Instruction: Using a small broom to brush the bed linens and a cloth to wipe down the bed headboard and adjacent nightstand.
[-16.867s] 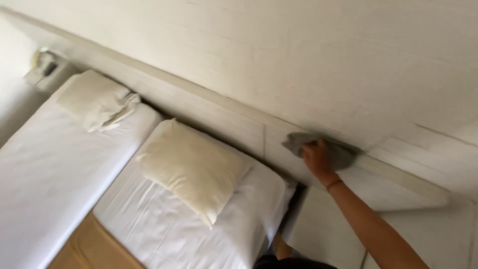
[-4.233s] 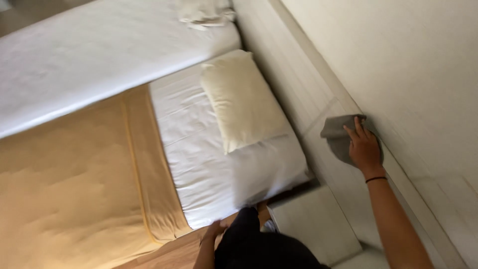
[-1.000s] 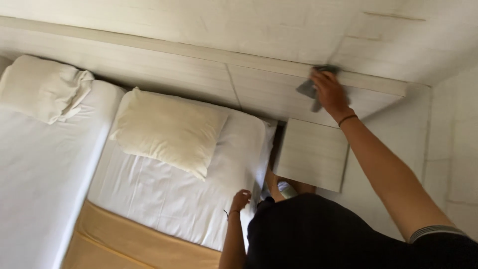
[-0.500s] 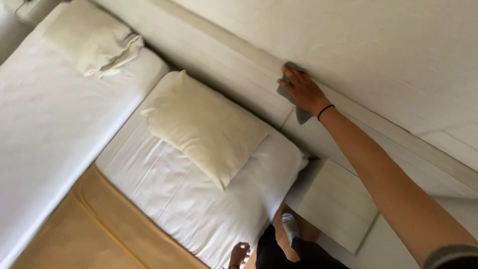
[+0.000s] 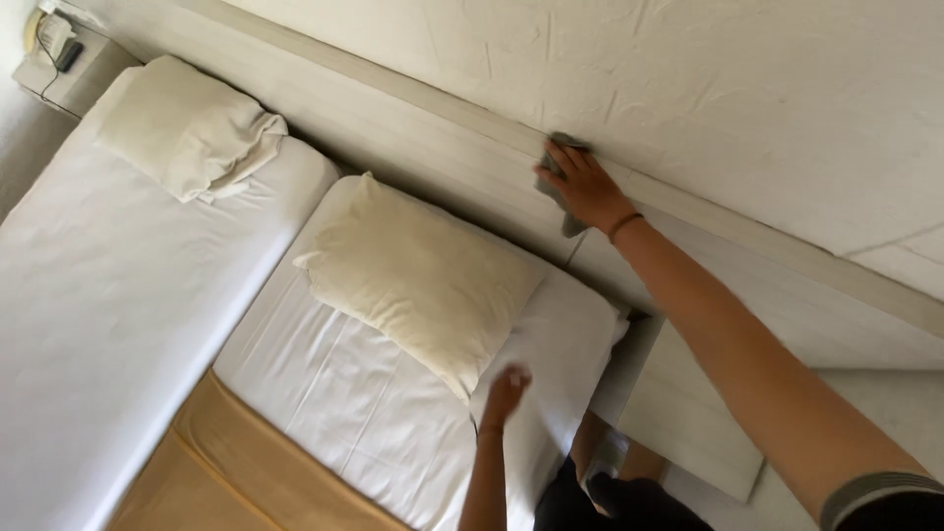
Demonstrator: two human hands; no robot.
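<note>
- My right hand [image 5: 585, 187] lies flat, fingers spread, pressing a crumpled grey cleaning cloth [image 5: 554, 182] against the top ledge of the long pale wooden headboard [image 5: 413, 128], right where it meets the cream wall [image 5: 688, 88]; an open palm keeps the cloth tight to the surface.
- My left hand [image 5: 506, 385] rests loosely open on the white-sheeted mattress [image 5: 364, 393], holding nothing; it seems to steady me while I reach across.
- A cream rectangular pillow [image 5: 418, 280] lies just beside it, below the ledge.
- The pale bedside table [image 5: 688, 413] stands by my legs.
</note>
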